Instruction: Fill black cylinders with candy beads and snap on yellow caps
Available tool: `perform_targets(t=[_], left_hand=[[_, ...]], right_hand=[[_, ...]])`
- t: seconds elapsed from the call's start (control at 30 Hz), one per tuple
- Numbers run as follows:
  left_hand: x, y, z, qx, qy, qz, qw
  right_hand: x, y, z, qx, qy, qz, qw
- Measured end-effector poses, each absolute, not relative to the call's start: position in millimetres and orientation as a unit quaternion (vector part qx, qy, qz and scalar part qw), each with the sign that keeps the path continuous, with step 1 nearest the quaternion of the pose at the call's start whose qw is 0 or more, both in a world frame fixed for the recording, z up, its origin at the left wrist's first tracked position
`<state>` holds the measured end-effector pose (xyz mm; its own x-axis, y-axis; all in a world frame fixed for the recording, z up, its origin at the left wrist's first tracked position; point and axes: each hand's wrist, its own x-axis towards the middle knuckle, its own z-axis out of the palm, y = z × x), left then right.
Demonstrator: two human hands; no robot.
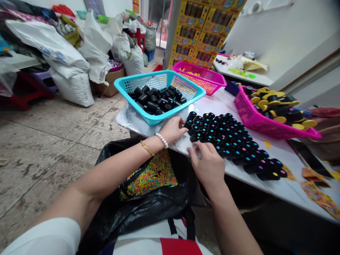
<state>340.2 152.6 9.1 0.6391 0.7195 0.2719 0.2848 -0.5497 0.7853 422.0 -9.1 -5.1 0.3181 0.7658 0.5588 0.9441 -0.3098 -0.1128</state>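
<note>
A dense cluster of small black tubes (pixel 228 141) stands upright on the white table (pixel 281 187), each filled with a coloured bead. My left hand (pixel 174 129), with a pearl bracelet and a gold bangle at the wrist, has its fingers curled against the near-left end of the cluster, touching the tubes. My right hand (pixel 207 161) rests at the table's front edge beside the cluster, fingers closed in a pinch on something too small to name. Below my hands, a black bag (pixel 148 209) holds many multicoloured beads (pixel 152 175).
A turquoise basket (pixel 138 88) of empty black tubes sits at the table's left end. A pink basket (pixel 255 118) with yellow-capped tubes stands right, another pink basket (pixel 212 79) behind. Yellow display boxes (pixel 204 32), white sacks (pixel 74 74) and tiled floor lie beyond.
</note>
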Motion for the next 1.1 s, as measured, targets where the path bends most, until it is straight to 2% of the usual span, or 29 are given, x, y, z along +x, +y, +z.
perform_targets(t=[0.1, 0.2, 0.27, 0.37, 0.43, 0.5, 0.67, 0.87, 1.03, 1.1], left_hand=[[298, 137, 8, 0.85, 0.263, 0.323, 0.323], [247, 121, 0, 0.879, 0.257, 0.291, 0.276], [219, 115, -11, 0.881, 0.288, 0.25, 0.279], [192, 118, -34, 0.873, 0.348, 0.188, 0.284], [184, 124, -49, 0.879, 0.375, 0.13, 0.263], [181, 132, -62, 0.886, 0.393, 0.086, 0.23], [178, 139, -84, 0.888, 0.421, 0.05, 0.177], [177, 131, -97, 0.917, 0.365, 0.006, 0.159], [174, 121, -99, 0.937, 0.308, -0.027, 0.163], [174, 120, -100, 0.937, 0.306, -0.035, 0.164]], right_hand=[[418, -20, -6, -0.754, -0.572, -0.188, 0.263], [404, -31, -15, -0.7, -0.641, -0.127, 0.29], [392, -31, -27, -0.66, -0.703, -0.055, 0.258], [380, -9, -49, -0.643, -0.751, 0.037, 0.148], [378, 18, -61, -0.657, -0.747, 0.07, 0.071], [378, 47, -68, -0.661, -0.745, 0.08, 0.028], [361, 95, -77, -0.655, -0.752, 0.079, -0.004], [337, 97, -100, -0.629, -0.766, 0.131, -0.032], [365, 75, -97, -0.709, -0.7, 0.088, 0.005], [382, 62, -92, -0.705, -0.701, 0.108, 0.014]])
